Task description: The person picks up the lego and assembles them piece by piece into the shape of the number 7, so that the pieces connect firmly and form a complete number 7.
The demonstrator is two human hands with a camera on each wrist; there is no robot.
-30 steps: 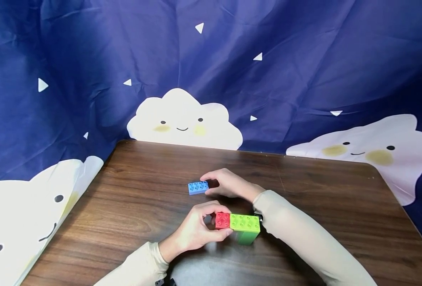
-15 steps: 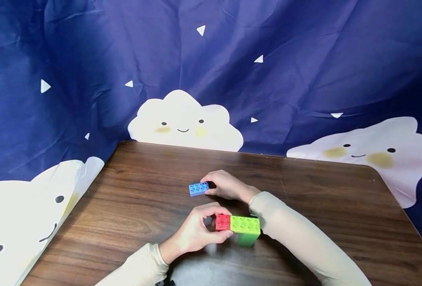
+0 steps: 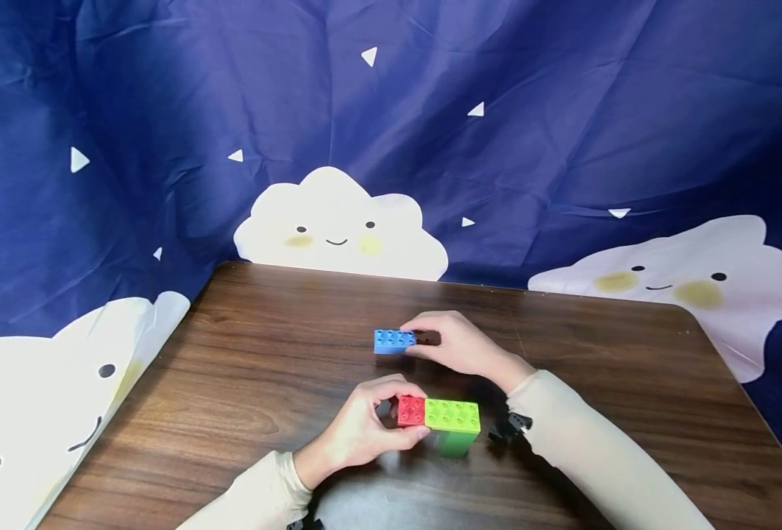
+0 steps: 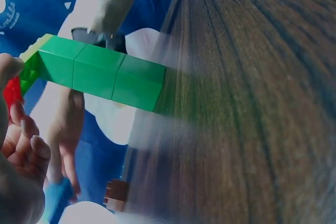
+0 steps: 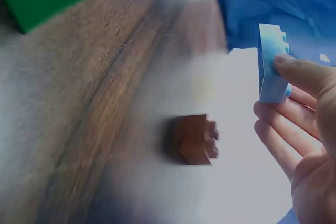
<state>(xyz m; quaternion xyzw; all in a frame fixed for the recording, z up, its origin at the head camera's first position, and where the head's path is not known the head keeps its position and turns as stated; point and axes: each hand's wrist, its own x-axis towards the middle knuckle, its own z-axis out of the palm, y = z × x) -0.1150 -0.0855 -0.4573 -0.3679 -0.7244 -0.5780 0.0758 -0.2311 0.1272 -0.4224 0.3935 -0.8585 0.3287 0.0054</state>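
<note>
My left hand (image 3: 367,423) pinches a red brick (image 3: 411,411) between thumb and fingers. The red brick sits against the left end of a lime-green brick (image 3: 452,416), which tops an upright tower of green bricks (image 4: 100,72) standing on the table. Whether the red and lime bricks are joined is hidden. Farther back, my right hand (image 3: 460,342) grips a blue brick (image 3: 391,341) by its right end. In the right wrist view this blue brick (image 5: 272,64) is held between thumb and fingers, raised off the table, its studs toward the palm side.
A brown brick (image 5: 194,139) stands on the table behind the right hand, with only a bit of that brown brick (image 3: 428,337) showing between the fingers in the head view. The wooden table (image 3: 265,353) ends at a blue cloth (image 3: 430,147) with clouds.
My right hand has taken hold of the blue brick, lifted it and drawn it to the right. The left hand and the green tower have stayed in place.
</note>
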